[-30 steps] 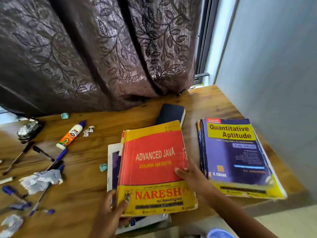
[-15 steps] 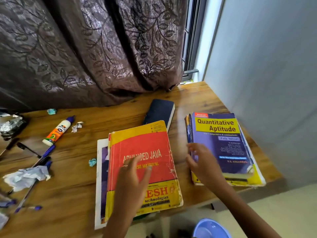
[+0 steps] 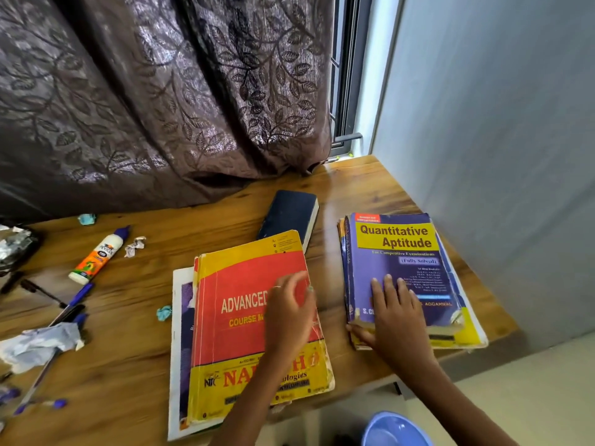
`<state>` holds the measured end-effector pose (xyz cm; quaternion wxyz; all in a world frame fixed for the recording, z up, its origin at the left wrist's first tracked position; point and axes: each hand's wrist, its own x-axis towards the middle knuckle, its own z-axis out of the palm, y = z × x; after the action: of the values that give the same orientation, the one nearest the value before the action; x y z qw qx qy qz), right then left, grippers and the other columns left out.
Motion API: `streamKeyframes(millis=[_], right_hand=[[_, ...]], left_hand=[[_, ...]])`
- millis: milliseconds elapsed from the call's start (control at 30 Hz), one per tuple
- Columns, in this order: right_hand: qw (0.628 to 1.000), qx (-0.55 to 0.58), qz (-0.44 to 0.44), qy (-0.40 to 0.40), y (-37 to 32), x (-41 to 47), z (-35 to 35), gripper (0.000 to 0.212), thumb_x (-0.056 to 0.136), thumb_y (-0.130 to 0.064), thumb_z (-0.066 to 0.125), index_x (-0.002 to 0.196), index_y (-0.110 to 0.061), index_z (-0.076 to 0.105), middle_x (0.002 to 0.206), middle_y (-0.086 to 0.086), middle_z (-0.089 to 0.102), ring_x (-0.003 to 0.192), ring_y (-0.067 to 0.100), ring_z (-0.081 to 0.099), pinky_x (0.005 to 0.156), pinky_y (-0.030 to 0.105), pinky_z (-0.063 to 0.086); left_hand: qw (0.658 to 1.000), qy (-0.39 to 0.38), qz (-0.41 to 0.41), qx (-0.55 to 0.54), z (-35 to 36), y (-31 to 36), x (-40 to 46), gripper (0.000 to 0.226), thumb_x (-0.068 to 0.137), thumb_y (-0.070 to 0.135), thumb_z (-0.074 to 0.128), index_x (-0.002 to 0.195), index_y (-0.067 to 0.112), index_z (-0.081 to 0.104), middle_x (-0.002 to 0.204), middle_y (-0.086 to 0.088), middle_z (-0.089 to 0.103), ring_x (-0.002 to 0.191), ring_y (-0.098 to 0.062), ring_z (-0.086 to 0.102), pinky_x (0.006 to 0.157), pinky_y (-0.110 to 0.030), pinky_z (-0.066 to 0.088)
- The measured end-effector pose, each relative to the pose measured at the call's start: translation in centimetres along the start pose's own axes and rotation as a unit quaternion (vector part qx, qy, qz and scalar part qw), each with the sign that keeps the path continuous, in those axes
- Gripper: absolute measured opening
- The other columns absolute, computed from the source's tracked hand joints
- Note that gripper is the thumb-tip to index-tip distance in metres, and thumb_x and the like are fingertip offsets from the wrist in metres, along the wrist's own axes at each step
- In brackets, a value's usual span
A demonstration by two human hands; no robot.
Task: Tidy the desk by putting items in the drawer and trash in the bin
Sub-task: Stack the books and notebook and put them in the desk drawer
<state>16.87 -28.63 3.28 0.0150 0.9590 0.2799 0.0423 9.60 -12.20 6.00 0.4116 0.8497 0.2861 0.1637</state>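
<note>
A red and yellow "Advanced Java" book [image 3: 238, 333] lies on a white-edged book near the front edge of the wooden desk [image 3: 128, 375]. My left hand [image 3: 289, 317] is over its cover with relaxed fingers, holding nothing. To the right is a stack topped by a purple "Quantitative Aptitude" book [image 3: 399, 249]. My right hand [image 3: 396, 313] lies on that cover with straight fingers, thumb at the stack's front left corner. On the left are crumpled paper [image 3: 38, 346], several pens [image 3: 77, 297], a glue bottle [image 3: 96, 255] and small paper scraps [image 3: 135, 246].
A dark blue book [image 3: 289, 214] lies behind the red one. Teal scraps [image 3: 164, 313] and crumpled foil [image 3: 16, 246] lie on the left part of the desk. A blue bin [image 3: 392, 429] stands below the front edge. A curtain [image 3: 161, 107] hangs behind and a wall [image 3: 499, 156] closes the right.
Both hands let go of the red book. My left hand moved up over its cover, and my right hand moved right onto the purple book.
</note>
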Motion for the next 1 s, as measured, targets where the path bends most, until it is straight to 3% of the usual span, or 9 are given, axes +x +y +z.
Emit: streamKeyframes(millis=[100, 300, 433, 500, 567, 633, 700, 833, 1000], right_hand=[[0.995, -0.1, -0.02, -0.009, -0.8, 0.8, -0.7, 0.083, 0.064, -0.069, 0.068, 0.119, -0.006, 0.063, 0.106, 0.031, 0.065, 0.095, 0.047, 0.064, 0.073, 0.045, 0.057], [0.982, -0.188, -0.019, -0.027, -2.7, 2.1, -1.3, 0.069, 0.062, -0.058, 0.077, 0.115, -0.017, 0.066, 0.095, 0.027, 0.07, 0.083, 0.038, 0.07, 0.064, 0.036, 0.059], [0.994, -0.108, 0.009, -0.024, -2.7, 1.8, -1.2, 0.065, 0.064, -0.033, 0.085, 0.12, -0.008, 0.063, 0.105, 0.029, 0.067, 0.095, 0.039, 0.067, 0.076, 0.038, 0.059], [0.999, -0.037, -0.015, -0.013, -1.9, 1.5, -1.0, 0.066, 0.086, -0.029, 0.067, 0.14, -0.005, 0.039, 0.129, 0.03, 0.053, 0.119, 0.039, 0.055, 0.092, 0.04, 0.051], [0.997, 0.078, -0.005, 0.007, -0.3, 1.5, -1.3, 0.065, 0.093, -0.031, 0.055, 0.147, -0.01, 0.025, 0.137, 0.02, 0.048, 0.124, 0.031, 0.051, 0.09, 0.037, 0.05], [0.976, 0.205, 0.033, 0.063, 1.5, 1.7, -2.6, 0.058, 0.091, -0.032, 0.058, 0.141, -0.013, 0.036, 0.122, 0.012, 0.061, 0.104, 0.026, 0.063, 0.07, 0.031, 0.05], [0.952, 0.271, 0.065, 0.128, 3.1, 1.8, -4.2, 0.037, 0.09, -0.03, 0.059, 0.123, -0.018, 0.049, 0.101, 0.011, 0.069, 0.083, 0.031, 0.067, 0.059, 0.029, 0.04], [0.888, 0.375, 0.144, 0.224, 5.8, 1.8, -5.7, 0.017, 0.091, -0.034, 0.058, 0.095, -0.022, 0.047, 0.08, 0.007, 0.065, 0.072, 0.035, 0.061, 0.059, 0.03, 0.032], [0.819, 0.443, 0.192, 0.31, 7.2, 2.0, -7.0, 0.022, 0.09, -0.037, 0.06, 0.093, -0.021, 0.044, 0.07, -0.007, 0.051, 0.065, 0.021, 0.047, 0.06, 0.028, 0.031]], left_hand=[[0.987, 0.1, -0.056, 0.114, -2.8, -2.8, 0.9, 0.039, 0.089, 0.03, 0.059, 0.128, 0.023, 0.055, 0.138, -0.001, 0.048, 0.128, -0.02, 0.041, 0.104, -0.039, 0.034], [0.956, 0.098, -0.227, 0.155, -7.3, -8.2, 0.1, 0.076, 0.086, 0.045, 0.06, 0.146, 0.014, 0.027, 0.153, -0.014, 0.026, 0.139, -0.04, 0.022, 0.11, -0.06, 0.018], [0.953, 0.083, -0.255, 0.139, -8.4, -10.0, -1.3, 0.063, 0.085, 0.042, 0.062, 0.135, 0.01, 0.042, 0.137, -0.019, 0.046, 0.13, -0.042, 0.035, 0.106, -0.057, 0.03], [0.96, 0.067, -0.25, 0.104, -8.9, -9.9, -1.3, 0.055, 0.087, 0.039, 0.062, 0.132, 0.01, 0.048, 0.13, -0.017, 0.054, 0.123, -0.04, 0.044, 0.104, -0.053, 0.035], [0.964, 0.056, -0.26, 0.005, -9.9, -9.4, -0.7, 0.047, 0.088, 0.031, 0.064, 0.128, 0.007, 0.054, 0.116, -0.016, 0.063, 0.104, -0.035, 0.059, 0.089, -0.048, 0.049], [0.953, 0.037, -0.285, -0.099, -11.0, -8.9, -0.4, 0.041, 0.088, 0.02, 0.065, 0.125, 0.003, 0.056, 0.103, -0.016, 0.066, 0.082, -0.029, 0.064, 0.067, -0.035, 0.052], [0.93, 0.049, -0.309, -0.191, -11.4, -8.6, -0.6, 0.041, 0.085, 0.008, 0.067, 0.124, 0.0, 0.054, 0.103, -0.018, 0.065, 0.079, -0.029, 0.063, 0.063, -0.031, 0.051], [0.91, 0.044, -0.319, -0.261, -10.5, -7.8, -1.9, 0.047, 0.081, -0.002, 0.068, 0.124, 0.003, 0.051, 0.112, -0.02, 0.063, 0.089, -0.032, 0.063, 0.079, -0.041, 0.052], [0.94, 0.015, -0.258, -0.221, -9.1, -5.0, -3.5, 0.034, 0.088, 0.005, 0.062, 0.12, 0.008, 0.052, 0.096, -0.008, 0.064, 0.08, -0.021, 0.062, 0.066, -0.033, 0.049]])
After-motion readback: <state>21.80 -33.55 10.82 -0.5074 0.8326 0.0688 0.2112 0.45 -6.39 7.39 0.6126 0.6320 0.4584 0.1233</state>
